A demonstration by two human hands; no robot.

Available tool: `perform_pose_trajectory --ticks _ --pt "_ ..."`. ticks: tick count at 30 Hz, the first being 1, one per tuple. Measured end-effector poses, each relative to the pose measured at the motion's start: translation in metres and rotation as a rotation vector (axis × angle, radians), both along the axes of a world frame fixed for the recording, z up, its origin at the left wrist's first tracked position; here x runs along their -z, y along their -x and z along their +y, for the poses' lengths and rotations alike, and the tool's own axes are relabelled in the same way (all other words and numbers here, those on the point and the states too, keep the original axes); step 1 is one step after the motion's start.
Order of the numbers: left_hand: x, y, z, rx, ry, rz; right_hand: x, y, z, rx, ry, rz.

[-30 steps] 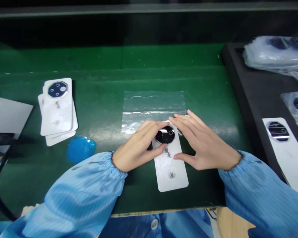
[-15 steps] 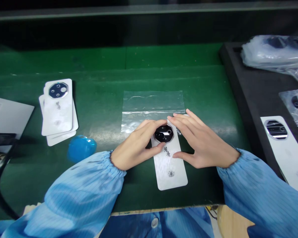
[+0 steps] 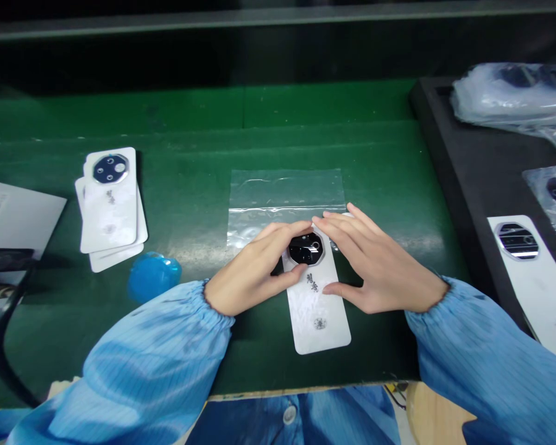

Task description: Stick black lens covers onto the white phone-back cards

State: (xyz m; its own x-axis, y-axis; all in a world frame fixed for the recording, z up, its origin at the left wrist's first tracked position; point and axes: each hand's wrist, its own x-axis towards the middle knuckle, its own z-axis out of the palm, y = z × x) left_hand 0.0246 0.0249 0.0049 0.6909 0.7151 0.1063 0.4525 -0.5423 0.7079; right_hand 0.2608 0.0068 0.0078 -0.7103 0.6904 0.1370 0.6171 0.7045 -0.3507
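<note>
In front of me on the green table lies a white phone back panel (image 3: 319,309) with dark lettering and a round emblem, slightly tilted. At its top sits a glossy black camera lens cover (image 3: 306,249) with a silver rim. My left hand (image 3: 262,262) curves around this cover, its index finger at the upper edge and its thumb at the lower edge. My right hand (image 3: 370,266) rests over the panel's right side, fingers stretched out and thumb apart, touching near the lettering. Just behind both hands is a clear zip bag (image 3: 285,191), lying flat and partly covered by them.
Stacked white phone panels (image 3: 111,213) lie to the left, near a blue crumpled piece (image 3: 154,276) and a white sheet (image 3: 13,213). A black tray (image 3: 463,167) on the right bears bagged parts (image 3: 532,102) and another white panel (image 3: 535,284).
Both hands stay almost where they were on the panel and lens cover. The view shifts very slightly; nothing is picked up or let go.
</note>
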Motion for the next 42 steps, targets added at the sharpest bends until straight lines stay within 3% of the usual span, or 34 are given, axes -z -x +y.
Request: perform_pose_trajectory --ticks 17,29,42 --pt "0.001 -0.001 -0.003 -0.058 -0.071 -0.016 -0.001 0.000 -0.001 0.022 0.008 -0.001" --pt "-0.008 -0.002 -0.005 -0.107 -0.026 0.013 -0.004 0.001 -0.002 0.037 0.070 -0.014" --pt "-0.009 -0.001 -0.004 -0.074 -0.046 0.027 -0.005 0.002 -0.002 0.030 0.090 0.017"
